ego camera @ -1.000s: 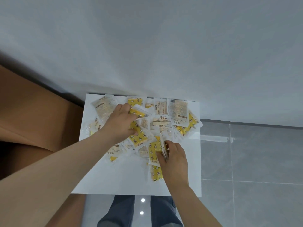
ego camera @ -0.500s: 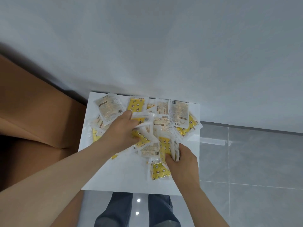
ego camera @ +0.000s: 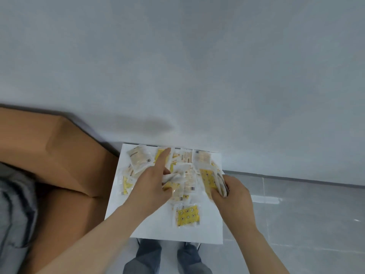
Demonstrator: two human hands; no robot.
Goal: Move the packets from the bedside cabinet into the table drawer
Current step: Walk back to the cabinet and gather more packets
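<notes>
Loose packets (ego camera: 189,173) cover the white bedside cabinet (ego camera: 158,228), mostly toward 12 o'clock. Left hand (ego camera: 152,186) clutches a crumpled few mid-pile, index finger out toward 12. Right hand (ego camera: 231,192) grips a stack (ego camera: 219,180) at the 3 o'clock edge. One yellow packet (ego camera: 187,215) lies apart at 6 o'clock, long axis 9-to-3, about midway between both hands; likely the next pick. Drawer not in view.

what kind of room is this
Probably a bedroom: a white cabinet top against a plain wall, beside a brown padded bed frame with grey bedding, on a grey tiled floor.
</notes>
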